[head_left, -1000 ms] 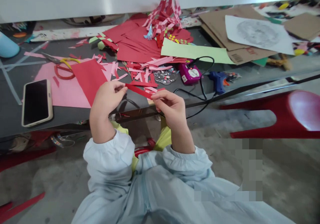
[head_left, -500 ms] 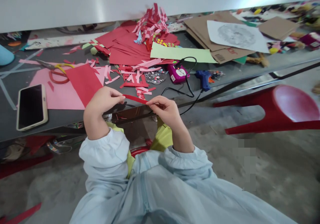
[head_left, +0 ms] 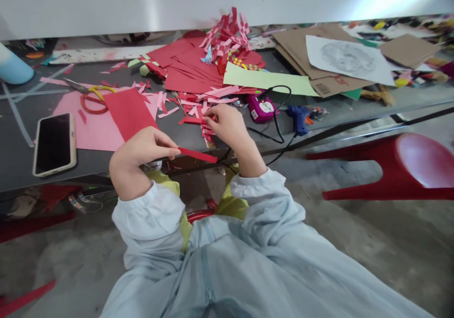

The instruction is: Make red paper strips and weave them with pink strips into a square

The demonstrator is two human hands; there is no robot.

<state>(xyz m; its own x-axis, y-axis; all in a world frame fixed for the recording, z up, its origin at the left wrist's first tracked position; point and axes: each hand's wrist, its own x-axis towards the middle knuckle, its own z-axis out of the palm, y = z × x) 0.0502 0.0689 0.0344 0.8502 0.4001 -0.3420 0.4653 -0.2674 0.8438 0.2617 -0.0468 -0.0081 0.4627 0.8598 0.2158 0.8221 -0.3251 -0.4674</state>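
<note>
My left hand [head_left: 142, 150] pinches one end of a red paper strip [head_left: 197, 154], which points right past the table's front edge. My right hand [head_left: 225, 124] is over a pile of pink and red paper scraps [head_left: 193, 112], thumb and fingertips pressed together; whatever is between them I cannot make out. Behind my left hand a red paper sheet [head_left: 129, 112] lies across a larger pink sheet [head_left: 85, 138]. Scissors [head_left: 95, 100] with red and yellow handles rest on the pink sheet.
A phone [head_left: 54, 144] lies at the left. Right of the scraps are a purple box [head_left: 260, 109] with a black cable and a blue glue gun [head_left: 298, 119]. Red sheets [head_left: 191, 72], pale green paper [head_left: 266, 77] and cardboard [head_left: 294, 48] lie behind. A red stool [head_left: 386, 162] stands right.
My right hand has let go of the red strip's right end and moved up to the scraps. My left hand still holds the strip, now a little lower.
</note>
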